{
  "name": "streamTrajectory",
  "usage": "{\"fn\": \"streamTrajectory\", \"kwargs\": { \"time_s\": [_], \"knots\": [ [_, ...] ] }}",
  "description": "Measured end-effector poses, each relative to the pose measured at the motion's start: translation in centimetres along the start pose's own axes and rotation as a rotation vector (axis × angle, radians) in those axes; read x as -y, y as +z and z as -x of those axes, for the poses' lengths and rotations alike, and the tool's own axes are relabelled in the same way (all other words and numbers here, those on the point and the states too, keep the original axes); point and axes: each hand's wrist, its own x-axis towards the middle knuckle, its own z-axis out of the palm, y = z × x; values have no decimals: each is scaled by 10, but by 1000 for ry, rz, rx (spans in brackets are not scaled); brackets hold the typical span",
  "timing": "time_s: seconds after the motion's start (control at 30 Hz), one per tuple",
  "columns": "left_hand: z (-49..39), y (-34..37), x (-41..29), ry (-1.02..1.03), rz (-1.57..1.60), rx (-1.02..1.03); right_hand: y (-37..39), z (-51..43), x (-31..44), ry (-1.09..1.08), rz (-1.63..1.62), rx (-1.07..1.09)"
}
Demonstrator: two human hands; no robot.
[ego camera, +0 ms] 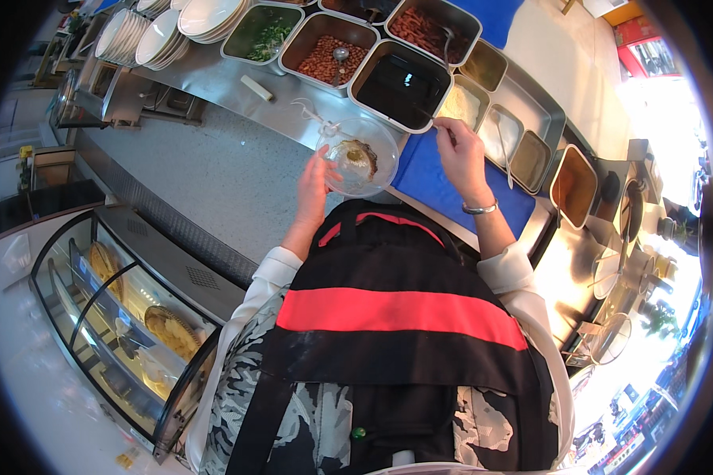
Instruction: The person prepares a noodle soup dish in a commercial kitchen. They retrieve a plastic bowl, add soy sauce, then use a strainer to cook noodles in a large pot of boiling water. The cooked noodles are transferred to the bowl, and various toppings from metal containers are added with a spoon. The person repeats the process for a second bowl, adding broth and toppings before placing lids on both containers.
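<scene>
In my left hand [316, 184] is a clear plastic bowl [386, 155], held by its left side, with brown sauce and pale bits at its bottom. My right hand [460, 151] grips the end of a thin handle that reaches into a square steel container of dark liquid [398, 83]; the dipped end is hidden. Behind the bowl stand a container of beans or peanuts [327, 56] with a spoon and one of chopped greens [267, 38]. A container of reddish food [431, 27] also holds a spoon.
White bowls [208, 18] are stacked at the back left. Smaller seasoning containers sit in a steel tray [535, 89] on the right, beside a blue cloth or mat [439, 184]. A pan of reddish-brown liquid [573, 184] lies farther right. A glass display case [131, 320] stands lower left.
</scene>
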Motion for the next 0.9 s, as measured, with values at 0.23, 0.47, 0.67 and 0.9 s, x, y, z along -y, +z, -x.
{"fn": "streamTrajectory", "kwargs": {
  "time_s": [0.23, 0.47, 0.67, 0.9],
  "knots": [
    [0, 9, -11, -64, -17, -5, -25, -1, 20, -276, 259, 73],
    [-5, 20, -26, -141, -33, -31, -28, 2, 19, -262, 261, 59],
    [-12, 17, -26, -169, -58, -41, -31, 0, 27, 25, -15, 17],
    [-15, 18, -26, -184, -63, -45, -59, -12, 41, 388, -372, 39]
  ]
}}
